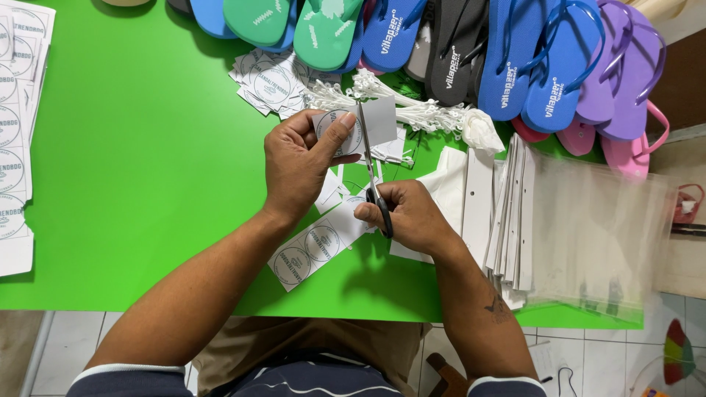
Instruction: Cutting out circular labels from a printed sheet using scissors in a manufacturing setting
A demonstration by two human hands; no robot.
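Observation:
My left hand [298, 163] pinches a small grey paper piece [368, 126] printed with a round emblem, holding it up over the green table [140, 176]. My right hand [412, 217] grips black-handled scissors [370, 173], blades pointing away from me and cutting into that paper. Beneath my hands lies a strip of paper [316, 246] with round emblems, plus small offcuts.
A pile of cut round-emblem labels [268, 81] and a bundle of white tag ties [412, 112] lie beyond my hands. Flip-flops [515, 51] in several colours line the far edge. Clear plastic bags [588, 228] with white headers sit right; printed sheets [15, 140] lie left.

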